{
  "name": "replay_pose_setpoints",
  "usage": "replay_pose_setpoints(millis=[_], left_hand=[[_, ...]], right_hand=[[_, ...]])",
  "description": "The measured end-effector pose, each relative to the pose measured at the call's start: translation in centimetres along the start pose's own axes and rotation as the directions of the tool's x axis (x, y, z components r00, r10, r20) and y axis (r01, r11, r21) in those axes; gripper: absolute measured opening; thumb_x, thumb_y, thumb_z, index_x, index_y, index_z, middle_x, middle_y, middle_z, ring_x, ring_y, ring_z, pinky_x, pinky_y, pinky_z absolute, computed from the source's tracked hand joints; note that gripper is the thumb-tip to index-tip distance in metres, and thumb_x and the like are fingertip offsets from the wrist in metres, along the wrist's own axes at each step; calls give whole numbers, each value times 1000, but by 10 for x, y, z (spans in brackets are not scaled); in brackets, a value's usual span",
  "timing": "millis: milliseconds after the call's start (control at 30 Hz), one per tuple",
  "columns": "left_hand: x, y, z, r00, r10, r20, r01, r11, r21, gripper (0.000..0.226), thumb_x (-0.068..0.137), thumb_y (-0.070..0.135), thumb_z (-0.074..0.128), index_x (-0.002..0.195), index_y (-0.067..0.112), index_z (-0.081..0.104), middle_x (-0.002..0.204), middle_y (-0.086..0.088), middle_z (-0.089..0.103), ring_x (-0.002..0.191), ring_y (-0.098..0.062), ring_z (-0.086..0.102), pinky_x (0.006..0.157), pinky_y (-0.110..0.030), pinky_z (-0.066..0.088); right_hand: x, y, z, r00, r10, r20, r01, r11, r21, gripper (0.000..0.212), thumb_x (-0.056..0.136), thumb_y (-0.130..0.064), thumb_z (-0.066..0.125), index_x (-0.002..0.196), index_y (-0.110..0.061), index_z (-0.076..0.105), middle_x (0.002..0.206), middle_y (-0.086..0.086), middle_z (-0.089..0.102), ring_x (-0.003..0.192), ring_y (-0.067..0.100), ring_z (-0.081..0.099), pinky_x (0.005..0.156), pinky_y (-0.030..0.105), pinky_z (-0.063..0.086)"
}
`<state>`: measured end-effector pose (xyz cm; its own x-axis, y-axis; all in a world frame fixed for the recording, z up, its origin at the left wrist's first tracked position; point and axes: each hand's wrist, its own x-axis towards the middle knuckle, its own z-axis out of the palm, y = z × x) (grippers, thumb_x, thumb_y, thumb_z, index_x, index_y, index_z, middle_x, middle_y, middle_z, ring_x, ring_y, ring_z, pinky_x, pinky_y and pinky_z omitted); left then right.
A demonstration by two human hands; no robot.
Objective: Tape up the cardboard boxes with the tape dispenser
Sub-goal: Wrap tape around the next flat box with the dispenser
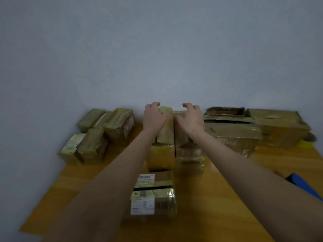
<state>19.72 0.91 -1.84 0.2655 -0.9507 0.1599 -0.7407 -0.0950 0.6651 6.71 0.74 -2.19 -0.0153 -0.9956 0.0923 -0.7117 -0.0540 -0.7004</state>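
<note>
Brown boxes (234, 135), orange-yellow table (218, 198)

Both arms stretch forward, left hand (153, 117) and right hand (191, 119) seemingly empty (fingers curled).

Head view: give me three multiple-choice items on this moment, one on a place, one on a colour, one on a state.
1. Where is the cardboard box with white barcode labels?
A. Nearest the camera, between the forearms
B. Against the wall
C. On the floor

2. What colour is the flat object at the right edge?
A. Red
B. Blue
C. Green

3. How are the left hand and right hand?
A. Fists
B. Gripping a dispenser
C. Open, fingers curled over the two middle taped boxes

Answers: A, it lies closest; B, plainly blue; C, both hold nothing.
</note>
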Motion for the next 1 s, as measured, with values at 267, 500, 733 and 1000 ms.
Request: replay_pose_setpoints(millis=[267, 500, 733, 1000], left_hand=[[-74, 71, 76, 990, 130, 50, -133, 989, 59, 39, 93, 13, 53, 132, 9, 50, 133, -8, 48, 122, -22, 46, 99, -27, 36], [-66, 95, 158, 978, 60, 202, -63, 998, 9, 60, 94, 19, 55, 148, 14, 28, 151, -4, 29, 131, -22, 42, 105, -35, 42], [-18, 106, 210, 968, 111, 225, -155, 969, 192, 71, 94, 21, 55, 152, 10, 17, 159, -9, 12, 146, -25, 16, 118, -40, 24], [-37, 108, 244, 903, 120, 413, -299, 865, 404, 68, 94, 54, 47, 148, 19, 29, 159, -9, 16, 147, -27, 12, 117, -47, 15]], right_hand=[[-32, 114, -50, 976, 207, 68, -207, 978, -17, 54, 92, -28, 62, 141, -20, 39, 146, 11, 36, 131, 32, 40, 104, 45, 43], [-1, 193, -90, 887, 455, -82, -452, 890, 56, 75, 90, -35, 66, 149, -15, 26, 153, 16, 23, 138, 38, 33, 109, 50, 37], [35, 259, -116, 827, 562, 19, -552, 806, 212, 63, 90, -40, 65, 139, -6, 44, 136, 14, 53, 106, 29, 59, 90, 40, 48], [33, 285, -125, 836, 548, 20, -536, 808, 246, 8, 92, -27, 63, 91, -18, 64, 95, 5, 67, 90, 23, 63, 83, 42, 56]])
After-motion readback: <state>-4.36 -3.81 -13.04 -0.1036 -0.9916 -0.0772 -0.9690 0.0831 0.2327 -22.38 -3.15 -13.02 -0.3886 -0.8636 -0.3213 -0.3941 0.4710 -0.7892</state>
